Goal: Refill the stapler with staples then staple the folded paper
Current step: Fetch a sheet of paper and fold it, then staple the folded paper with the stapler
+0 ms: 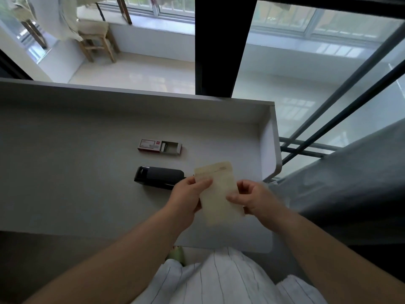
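A cream folded paper (219,189) is held above the white table (65,172), tilted, with its printed end pointing away from me. My left hand (188,198) pinches its left edge and my right hand (252,198) pinches its right edge lower down. A black stapler (157,177) lies closed on the table just left of my left hand, which covers its right end. Behind it lies a small red-and-white staple box (160,147), its inner tray slid out to the right with staples showing.
The table has a raised white rim (270,137) along its back and right side. Beyond it are a black post (217,44), a glass panel with dark rails (350,102) and a wooden stool (96,40). Grey fabric (350,183) hangs at the right.
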